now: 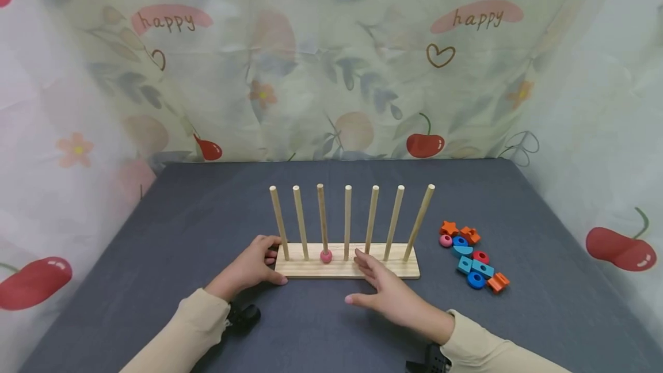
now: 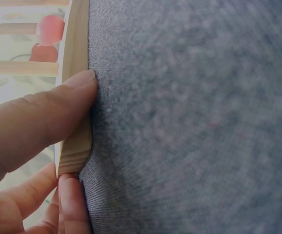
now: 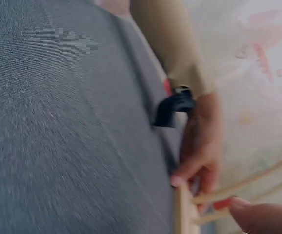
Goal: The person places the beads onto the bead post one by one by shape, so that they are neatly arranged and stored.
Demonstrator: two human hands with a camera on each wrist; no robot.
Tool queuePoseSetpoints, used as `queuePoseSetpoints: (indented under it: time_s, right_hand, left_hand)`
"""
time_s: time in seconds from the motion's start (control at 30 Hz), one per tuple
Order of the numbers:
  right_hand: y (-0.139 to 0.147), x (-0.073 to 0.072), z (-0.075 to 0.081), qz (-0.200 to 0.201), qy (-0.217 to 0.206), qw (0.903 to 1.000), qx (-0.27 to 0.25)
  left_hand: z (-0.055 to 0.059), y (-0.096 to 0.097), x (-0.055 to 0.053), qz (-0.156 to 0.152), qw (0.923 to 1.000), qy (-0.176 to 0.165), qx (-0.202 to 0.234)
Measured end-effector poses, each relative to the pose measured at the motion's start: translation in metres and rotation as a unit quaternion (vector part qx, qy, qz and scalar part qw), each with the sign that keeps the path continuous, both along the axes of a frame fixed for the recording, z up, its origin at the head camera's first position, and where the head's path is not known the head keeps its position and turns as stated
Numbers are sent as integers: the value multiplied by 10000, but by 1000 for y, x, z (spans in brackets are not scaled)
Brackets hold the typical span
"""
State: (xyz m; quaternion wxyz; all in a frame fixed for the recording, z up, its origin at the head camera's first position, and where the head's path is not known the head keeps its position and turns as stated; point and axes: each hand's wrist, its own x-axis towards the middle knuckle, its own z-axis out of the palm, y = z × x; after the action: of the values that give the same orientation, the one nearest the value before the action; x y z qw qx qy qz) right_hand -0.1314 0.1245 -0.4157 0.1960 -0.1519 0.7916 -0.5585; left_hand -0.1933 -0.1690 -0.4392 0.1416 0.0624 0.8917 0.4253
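A light wooden peg stand [image 1: 305,270] with several upright pegs lies across the middle of the table, and a pink bead [image 1: 326,256] sits at the foot of its third peg from the left. My left hand [image 1: 252,263] holds the stand's left end. In the left wrist view the thumb [image 2: 65,100] lies against the base's front edge, while other fingers are at its end. My right hand [image 1: 391,292] is over the stand's front edge, right of centre, fingers extended and thumb apart, holding nothing. Whether its fingertips touch the base I cannot tell.
Right of the stand lies a loose group of beads: an orange star [image 1: 449,228], a pink bead [image 1: 445,241], a red ring [image 1: 481,257], a blue ring [image 1: 476,280] and other blue and orange shapes. A dark cloth [image 1: 223,206] covers the table; a printed curtain [image 1: 321,91] hangs behind.
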Motion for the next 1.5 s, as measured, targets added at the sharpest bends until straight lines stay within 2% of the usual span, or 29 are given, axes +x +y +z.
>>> queuePoseSetpoints:
  time_s: [0.17,0.47,0.6,0.73,0.9,1.1,1.3,1.5]
  right_hand:
    - [28,4,18,270,-49,9996,-13]
    - [86,14,53,80,252,9995,168]
    - [111,14,60,-88,639,9978,138]
    - [133,6,64,-583,1102,9916,350]
    - [155,-13,59,-1243,1543,9766,839]
    - [175,-39,42,-1557,1704,9636,1346]
    - [191,-64,27,-1487,1492,9627,1698]
    - [196,-88,13,-1070,1163,9681,1943]
  left_hand:
    - [1,0,2,23,10000,-25,-26]
    - [0,0,2,28,10000,-43,-30]
    - [0,-1,2,23,10000,-50,-42]
    - [0,-1,2,30,10000,-47,-78]
    - [0,0,2,35,9999,-27,-94]
    - [1,0,2,55,9999,13,-125]
    - [1,1,1,23,9999,50,-111]
    - [1,1,0,52,9999,36,-106]
